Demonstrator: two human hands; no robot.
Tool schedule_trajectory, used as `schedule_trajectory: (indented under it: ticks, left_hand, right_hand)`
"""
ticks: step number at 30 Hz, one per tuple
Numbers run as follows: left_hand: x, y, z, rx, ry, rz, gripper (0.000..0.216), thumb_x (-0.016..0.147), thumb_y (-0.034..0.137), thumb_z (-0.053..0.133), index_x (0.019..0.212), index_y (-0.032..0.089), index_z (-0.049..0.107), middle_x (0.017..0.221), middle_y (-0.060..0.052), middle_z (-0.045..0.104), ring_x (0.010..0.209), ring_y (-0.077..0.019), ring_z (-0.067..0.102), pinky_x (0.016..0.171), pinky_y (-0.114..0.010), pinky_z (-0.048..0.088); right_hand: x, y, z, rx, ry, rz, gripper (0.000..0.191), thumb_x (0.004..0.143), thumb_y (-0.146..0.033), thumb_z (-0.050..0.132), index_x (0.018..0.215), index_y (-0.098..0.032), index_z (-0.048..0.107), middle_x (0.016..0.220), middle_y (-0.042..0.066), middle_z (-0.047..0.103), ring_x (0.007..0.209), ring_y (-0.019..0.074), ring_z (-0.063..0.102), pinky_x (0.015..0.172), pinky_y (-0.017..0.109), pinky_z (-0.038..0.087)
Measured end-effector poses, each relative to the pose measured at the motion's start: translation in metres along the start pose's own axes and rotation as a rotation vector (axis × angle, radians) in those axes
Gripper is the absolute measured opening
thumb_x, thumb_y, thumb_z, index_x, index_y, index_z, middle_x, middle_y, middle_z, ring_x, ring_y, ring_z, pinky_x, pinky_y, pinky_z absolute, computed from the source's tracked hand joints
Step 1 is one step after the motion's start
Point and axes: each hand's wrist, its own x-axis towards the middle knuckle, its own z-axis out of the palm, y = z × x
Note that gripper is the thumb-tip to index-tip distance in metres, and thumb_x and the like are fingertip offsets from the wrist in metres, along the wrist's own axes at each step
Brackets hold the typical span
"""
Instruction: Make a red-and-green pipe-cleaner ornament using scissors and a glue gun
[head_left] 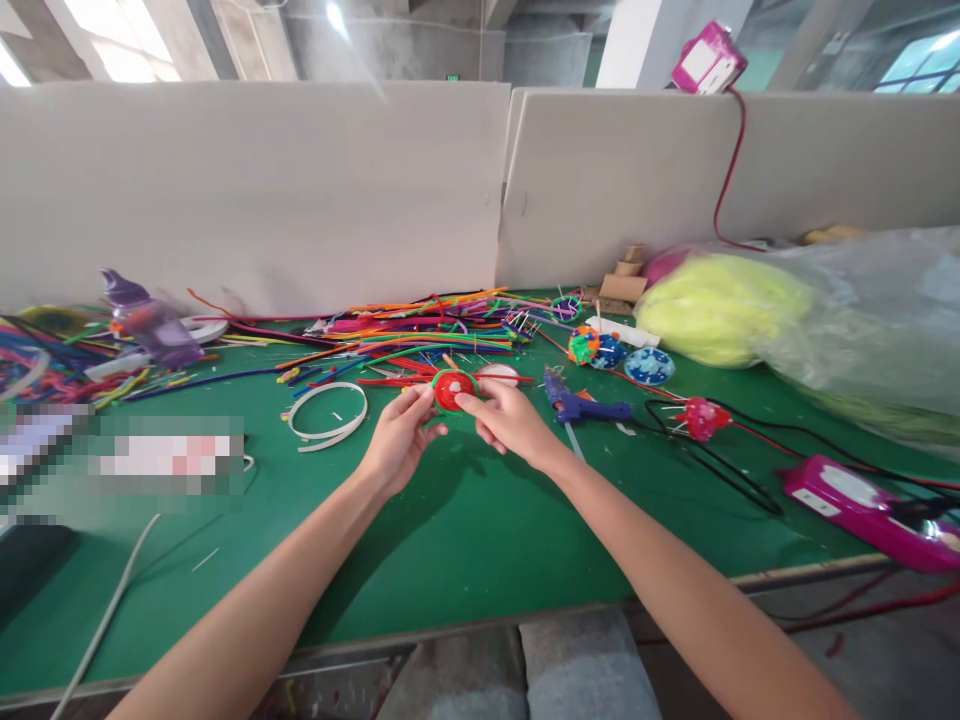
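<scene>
above the green tabletop (465, 580), near its middle, a small red disc (447, 384) with a green rim and pale centre spot is held between two hands. the left hand (397, 440) pinches its left edge; the right hand (511, 418) pinches its right side, thumb over the face. behind lie colourful fuzzy stems (442, 342); at left, a coiled white strip (330, 437); at right, a blue glue gun (589, 406).
</scene>
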Motion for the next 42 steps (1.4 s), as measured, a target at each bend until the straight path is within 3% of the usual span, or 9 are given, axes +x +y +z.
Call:
schedule_trajectory:
  ticks: [20, 29, 38, 42]
  left_hand:
    - [-0.001, 0.000, -0.002, 0.112, -0.072, 0.022, 0.026, 0.070, 0.035, 0.079, 0.087, 0.016, 0.071, 0.088, -0.003, 0.065, 0.074, -0.0105, 0.057, 0.056, -0.018, 0.047]
    - [-0.004, 0.002, 0.003, 0.136, -0.027, 0.015, 0.028, 0.066, 0.034, 0.082, 0.082, 0.015, 0.070, 0.086, -0.002, 0.066, 0.069, -0.0088, 0.057, 0.055, -0.018, 0.045]
    - [-0.003, 0.002, 0.002, 0.164, -0.034, 0.028, 0.028, 0.066, 0.035, 0.081, 0.084, 0.016, 0.070, 0.087, -0.002, 0.066, 0.071, -0.0095, 0.056, 0.056, -0.019, 0.045]
    - [-0.003, 0.002, 0.000, 0.161, -0.042, 0.029, 0.028, 0.068, 0.035, 0.080, 0.085, 0.016, 0.071, 0.087, -0.002, 0.065, 0.072, -0.0096, 0.056, 0.056, -0.018, 0.044]
  right_hand:
    - [-0.001, -0.002, -0.001, -0.005, -0.071, -0.025, 0.041, 0.086, -0.056, 0.055, 0.098, -0.017, 0.059, 0.042, -0.008, 0.046, 0.031, 0.0071, 0.040, 0.031, 0.019, 0.030]
    - [0.000, 0.009, -0.001, -0.262, -0.035, -0.195, 0.037, 0.085, -0.050, 0.061, 0.109, -0.021, 0.061, 0.059, -0.003, 0.051, 0.046, 0.0116, 0.045, 0.044, 0.024, 0.032]
    - [0.002, 0.015, -0.002, -0.259, -0.053, -0.225, 0.039, 0.086, -0.052, 0.058, 0.112, -0.022, 0.061, 0.065, 0.000, 0.054, 0.047, 0.0119, 0.043, 0.044, 0.025, 0.031]
    - [0.001, 0.013, -0.001, -0.263, -0.051, -0.202, 0.038, 0.087, -0.055, 0.057, 0.102, -0.020, 0.061, 0.059, -0.002, 0.052, 0.044, 0.0113, 0.044, 0.044, 0.025, 0.032]
